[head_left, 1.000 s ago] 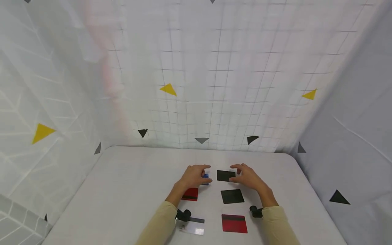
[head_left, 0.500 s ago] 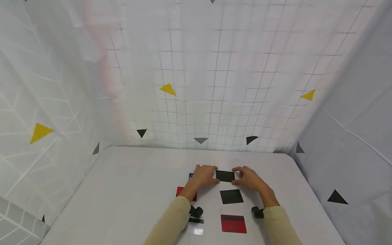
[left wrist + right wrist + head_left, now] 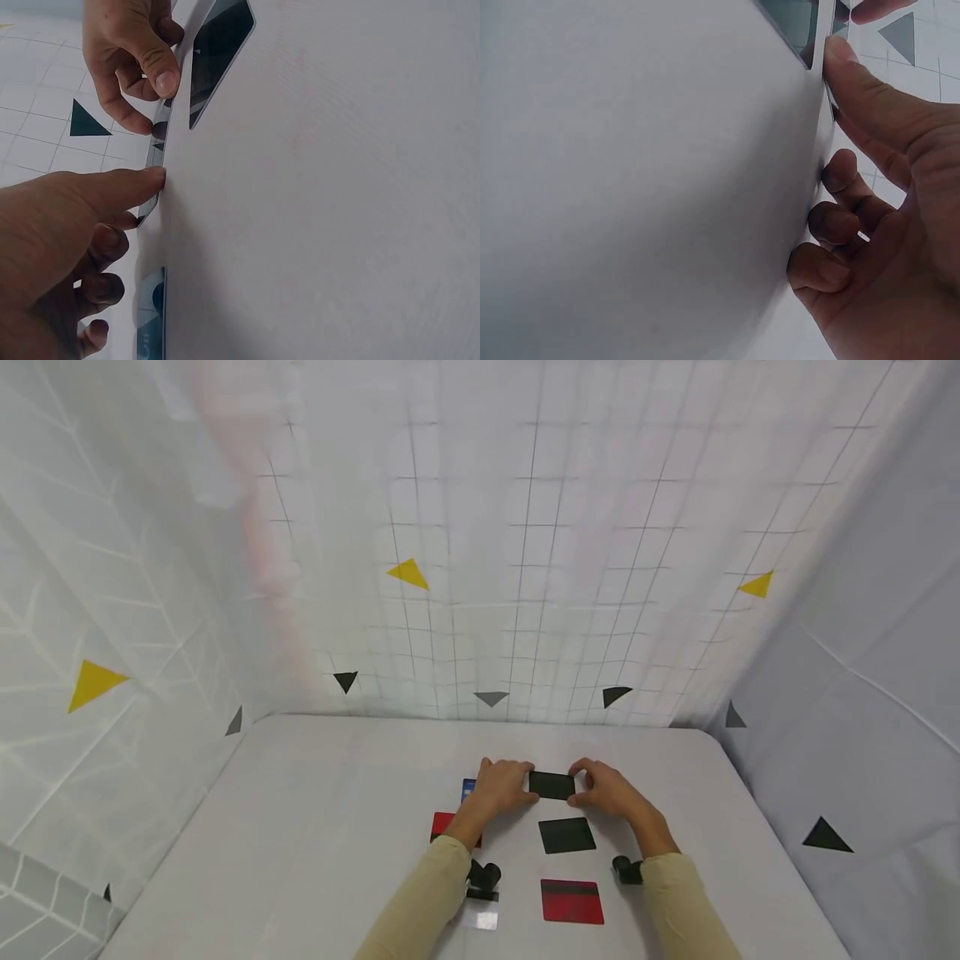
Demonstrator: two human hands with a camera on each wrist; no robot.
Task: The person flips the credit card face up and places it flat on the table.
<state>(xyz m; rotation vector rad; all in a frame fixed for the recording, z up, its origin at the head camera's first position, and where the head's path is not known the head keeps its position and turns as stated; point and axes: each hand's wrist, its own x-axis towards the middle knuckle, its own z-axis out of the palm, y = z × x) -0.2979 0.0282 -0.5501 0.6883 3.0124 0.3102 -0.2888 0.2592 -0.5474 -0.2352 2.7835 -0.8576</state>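
A black card lies on the white table between both hands. My left hand pinches its left end, thumb at the near corner and index finger at the far one. At the other end, my right hand grips the right corners in the same way. In the left wrist view the card shows as a thin glossy strip, its surface seen almost edge-on. The remaining fingers of the right hand curl loosely beside the tabletop. A second black card lies just nearer to me.
A red card with a dark stripe lies nearest on the right. Partly hidden by my left arm are a blue card, another red card and a pale card. White sheet walls stand around the table.
My left hand has moved right from beside the blue card to the black card's left end. The right hand has closed in on its right end. The card has barely moved.
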